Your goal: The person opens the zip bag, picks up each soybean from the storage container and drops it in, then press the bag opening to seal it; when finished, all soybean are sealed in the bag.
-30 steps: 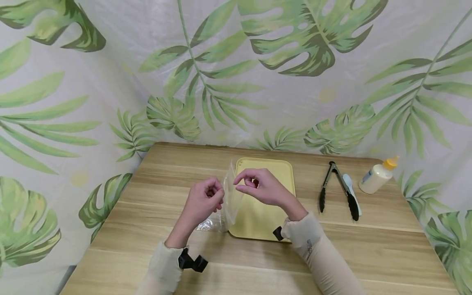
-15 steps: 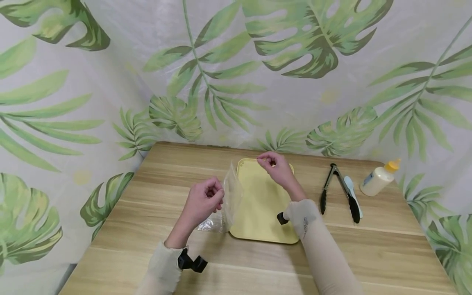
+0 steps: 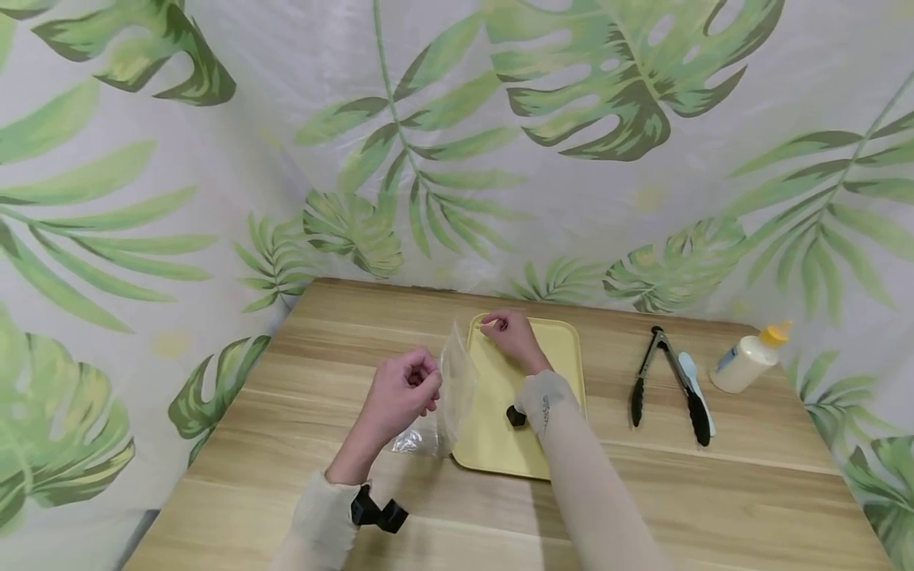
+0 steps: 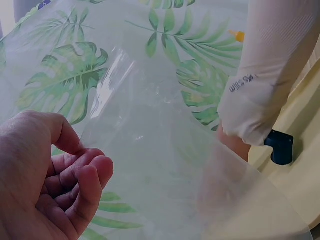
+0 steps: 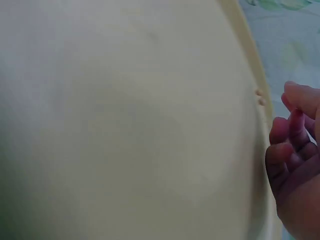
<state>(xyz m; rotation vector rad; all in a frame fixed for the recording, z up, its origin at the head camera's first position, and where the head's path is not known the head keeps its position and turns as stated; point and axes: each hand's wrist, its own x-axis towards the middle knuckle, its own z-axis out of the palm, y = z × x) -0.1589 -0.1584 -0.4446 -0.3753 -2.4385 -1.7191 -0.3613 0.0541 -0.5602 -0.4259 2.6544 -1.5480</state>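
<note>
My left hand (image 3: 403, 392) pinches the upper edge of a clear plastic bag (image 3: 457, 388) between thumb and fingertips. The bag hangs upright at the left side of a yellow tray (image 3: 489, 428); its bottom lies crinkled on the table. In the left wrist view the clear film (image 4: 150, 140) spreads out from the fingertips. My right hand (image 3: 512, 337) is over the far left part of the tray, with curled fingers and thumb close to the index finger. In the right wrist view small brownish dots (image 5: 260, 97) show at the tray's rim near these fingertips. I cannot tell whether they hold anything.
Metal tongs (image 3: 667, 385) with black tips lie spread on the wooden table (image 3: 286, 468) right of the tray. A pale blue spoon (image 3: 693, 381) lies against them. Farther right stands a white bottle (image 3: 746, 361) with an orange cap. A leaf-print curtain (image 3: 457, 159) hangs behind.
My right hand has drawn away from the bag, passed over the tray's far edge, then come to its far left corner. My left hand keeps holding the bag in place. The head view has shifted slightly.
</note>
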